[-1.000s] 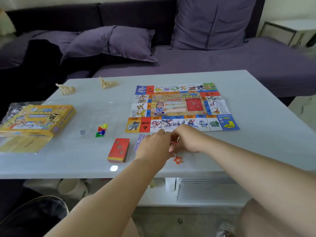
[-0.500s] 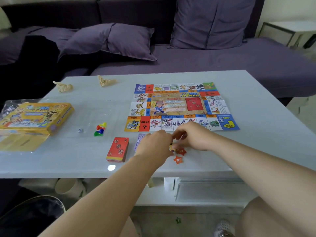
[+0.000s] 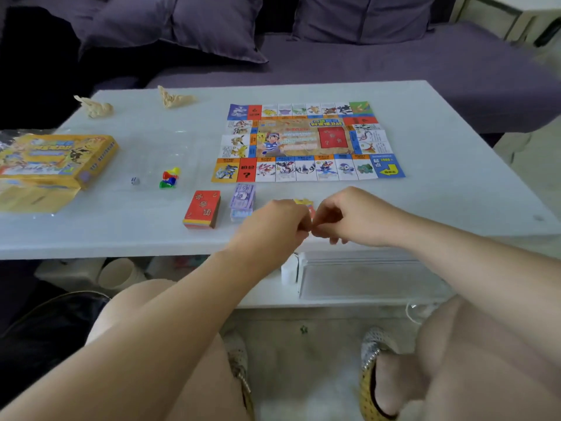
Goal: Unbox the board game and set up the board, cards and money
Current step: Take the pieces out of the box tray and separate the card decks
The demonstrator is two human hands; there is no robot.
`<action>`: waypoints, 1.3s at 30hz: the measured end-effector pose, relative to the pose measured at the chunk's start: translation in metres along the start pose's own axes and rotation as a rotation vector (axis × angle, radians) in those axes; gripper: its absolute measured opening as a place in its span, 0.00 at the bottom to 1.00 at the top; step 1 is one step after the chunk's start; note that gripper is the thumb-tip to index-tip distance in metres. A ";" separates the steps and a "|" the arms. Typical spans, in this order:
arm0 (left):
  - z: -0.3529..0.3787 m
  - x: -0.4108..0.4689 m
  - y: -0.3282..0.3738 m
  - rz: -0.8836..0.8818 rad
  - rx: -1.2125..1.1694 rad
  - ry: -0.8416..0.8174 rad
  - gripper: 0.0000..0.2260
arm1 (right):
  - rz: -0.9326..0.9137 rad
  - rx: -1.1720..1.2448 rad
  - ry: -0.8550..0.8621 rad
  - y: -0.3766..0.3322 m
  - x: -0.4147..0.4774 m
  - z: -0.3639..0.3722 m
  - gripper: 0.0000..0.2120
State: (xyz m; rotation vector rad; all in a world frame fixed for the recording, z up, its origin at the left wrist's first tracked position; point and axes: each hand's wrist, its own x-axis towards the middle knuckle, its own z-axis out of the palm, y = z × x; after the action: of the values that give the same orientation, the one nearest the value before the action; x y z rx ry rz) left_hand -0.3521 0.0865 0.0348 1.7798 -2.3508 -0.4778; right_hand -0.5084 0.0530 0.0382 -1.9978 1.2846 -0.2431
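Purple sofa cushions fill the background behind a pale counter (image 3: pixel 455 147); on it the board (image 3: pixel 306 141) lies unfolded and flat, well back from the near edge, with the red card stack (image 3: pixel 202 209) and the purple money stack (image 3: pixel 242 202) side by side just in front of it, the die (image 3: pixel 135 181) and coloured pawns (image 3: pixel 170 177) to their left, and the yellow box (image 3: pixel 54 159) at the far left; the left hand (image 3: pixel 273 229) and right hand (image 3: pixel 352 220) meet fingertip to fingertip right at the counter's front edge, both curled and pinching something small between them, though what it is cannot be told; a scrap of yellow and red card (image 3: pixel 305 203) peeks out just behind the knuckles. The risk, as I judge it, lies in working so near the lip; a small piece slipping from the pinch would likely drop to the floor between the feet; a forearm sweeping left could also nudge the money stack and scatter its light notes.
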 end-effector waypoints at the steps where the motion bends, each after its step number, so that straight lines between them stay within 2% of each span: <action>1: 0.006 -0.006 0.001 -0.003 -0.017 -0.024 0.07 | 0.029 -0.003 -0.055 0.001 -0.009 0.006 0.05; 3: 0.022 -0.015 0.001 -0.014 -0.032 -0.115 0.07 | 0.093 -0.003 -0.173 0.006 -0.021 0.020 0.06; 7: 0.064 -0.015 -0.005 0.001 -0.020 -0.404 0.09 | 0.246 -0.015 -0.365 0.029 -0.025 0.061 0.07; 10: 0.101 -0.006 -0.019 -0.107 -0.025 -0.487 0.10 | 0.316 -0.098 -0.462 0.056 -0.015 0.096 0.09; 14: 0.142 0.000 -0.037 -0.287 -0.113 -0.608 0.09 | 0.384 -0.148 -0.479 0.089 -0.003 0.122 0.11; 17: 0.175 0.002 -0.050 -0.369 -0.145 -0.604 0.10 | 0.426 -0.188 -0.458 0.120 0.008 0.143 0.14; 21: 0.223 0.001 -0.059 -0.557 -0.292 -0.543 0.10 | 0.558 -0.103 -0.331 0.170 0.025 0.189 0.13; 25: 0.268 -0.001 -0.066 -0.664 -0.389 -0.471 0.13 | 0.530 -0.050 -0.234 0.201 0.035 0.229 0.09; 28: 0.297 0.002 -0.079 -0.688 -0.431 -0.408 0.13 | 0.527 -0.030 -0.171 0.224 0.048 0.257 0.07; 31: 0.320 0.003 -0.091 -0.696 -0.447 -0.386 0.13 | 0.544 -0.047 -0.182 0.245 0.059 0.283 0.04; 35: 0.347 0.005 -0.105 -0.700 -0.456 -0.398 0.14 | 0.553 -0.157 -0.211 0.267 0.065 0.316 0.12; 39: 0.360 0.005 -0.116 -0.696 -0.468 -0.396 0.15 | 0.488 -0.232 -0.154 0.280 0.072 0.345 0.09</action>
State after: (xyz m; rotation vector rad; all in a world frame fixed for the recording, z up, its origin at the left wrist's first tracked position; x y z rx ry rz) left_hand -0.3601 0.1105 -0.3425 2.3460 -1.5116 -1.4425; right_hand -0.4944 0.0928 -0.4102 -1.7724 1.7059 0.2995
